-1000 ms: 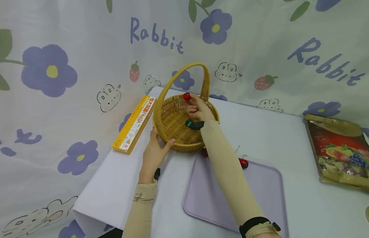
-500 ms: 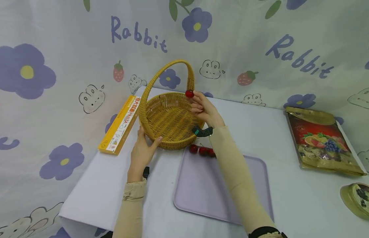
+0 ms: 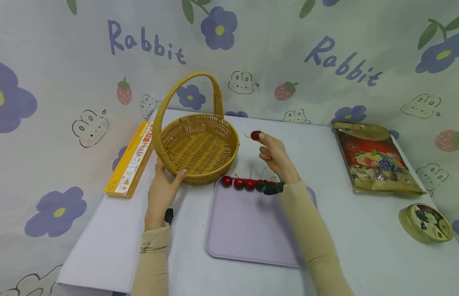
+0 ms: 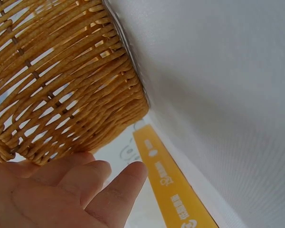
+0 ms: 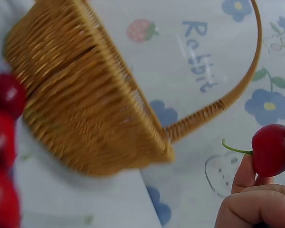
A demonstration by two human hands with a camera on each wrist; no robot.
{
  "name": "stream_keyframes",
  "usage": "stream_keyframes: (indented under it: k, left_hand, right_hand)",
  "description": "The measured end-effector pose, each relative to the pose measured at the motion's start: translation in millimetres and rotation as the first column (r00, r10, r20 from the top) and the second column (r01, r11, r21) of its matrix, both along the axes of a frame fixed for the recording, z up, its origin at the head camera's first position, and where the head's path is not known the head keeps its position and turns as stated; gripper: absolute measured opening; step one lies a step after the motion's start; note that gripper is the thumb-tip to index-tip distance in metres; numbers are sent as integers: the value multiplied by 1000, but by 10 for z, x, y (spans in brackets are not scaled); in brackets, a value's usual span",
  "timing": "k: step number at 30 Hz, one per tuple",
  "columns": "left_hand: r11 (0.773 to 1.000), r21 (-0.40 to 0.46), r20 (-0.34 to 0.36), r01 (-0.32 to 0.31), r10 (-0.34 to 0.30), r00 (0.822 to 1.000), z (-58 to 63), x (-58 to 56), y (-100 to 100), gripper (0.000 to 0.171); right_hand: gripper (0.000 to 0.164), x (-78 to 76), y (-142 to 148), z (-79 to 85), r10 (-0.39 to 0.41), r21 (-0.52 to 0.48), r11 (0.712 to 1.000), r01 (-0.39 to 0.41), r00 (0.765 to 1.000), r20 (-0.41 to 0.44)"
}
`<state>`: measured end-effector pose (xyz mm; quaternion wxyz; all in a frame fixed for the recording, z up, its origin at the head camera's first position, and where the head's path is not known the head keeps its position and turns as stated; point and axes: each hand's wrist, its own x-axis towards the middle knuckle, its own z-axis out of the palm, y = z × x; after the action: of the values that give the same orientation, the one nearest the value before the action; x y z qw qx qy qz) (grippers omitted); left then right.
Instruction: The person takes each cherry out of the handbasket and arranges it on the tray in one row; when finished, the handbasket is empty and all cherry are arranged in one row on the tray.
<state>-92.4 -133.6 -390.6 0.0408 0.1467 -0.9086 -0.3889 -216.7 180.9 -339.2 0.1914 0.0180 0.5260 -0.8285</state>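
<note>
A yellow wicker basket (image 3: 199,152) with a tall arched handle stands left of centre on the table. At its near left side my left hand (image 3: 162,191) holds it, thumb at the rim; in the left wrist view, fingers (image 4: 118,194) lie by the woven wall. My right hand (image 3: 275,156) is raised to the right of the basket, apart from it, and pinches a dark red cherry (image 3: 255,135) by its body. The stem of this cherry (image 5: 271,149) points toward the basket. Several more cherries (image 3: 238,183) line the far edge of a lilac tray (image 3: 247,234).
A yellow pasta box (image 3: 129,164) lies left of the basket near the table edge. On the right are a red and gold fruit-printed bag (image 3: 377,160) and a round gold tin (image 3: 425,223). A printed cloth (image 3: 273,49) hangs behind the table.
My right hand has moved from over the basket out to its right, the cherry still pinched. The left hand stays at the basket. The head view has turned rightward, showing more cherries and the tin.
</note>
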Motion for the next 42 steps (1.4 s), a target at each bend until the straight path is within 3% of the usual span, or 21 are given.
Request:
stream_keyframes:
  k: [6,12,17,23,26,35,42]
  left_hand:
    - [1000,3,9,-20,20,1000,7,28,-63,102]
    - [1000,-7,-10,-22,22,1000,-22,38,-113,100]
    - [999,6,-17,-32,32,999,-19,48,-152,100]
    - [999,12,-2,-32,32,999,-13,60,-141,101]
    - [1000,11,5,-27,27,1000,-6,54,-121,100]
    - [1000,6,7,-13,13,1000,-3,16,-65,99]
    - [1000,1,-8,2,-2,1000,27,-6,-7,98]
  right_hand:
    - [52,239,328,-163,-49,114,992,53,998,-41]
    - [45,437,540,-355,-98,315,943,108,994,-48]
    - [42,574,655,-508,-80,506,854,124,991,-107]
    - [42,675,794,-646,27,699,706,116,981,-190]
    - [40,703,845,-702,67,752,647,123,974,-217]
    - [39,775,914,-672,136,810,575,117,962,-235]
    - [38,835,929,-620,237,883,448,140,933,-269]
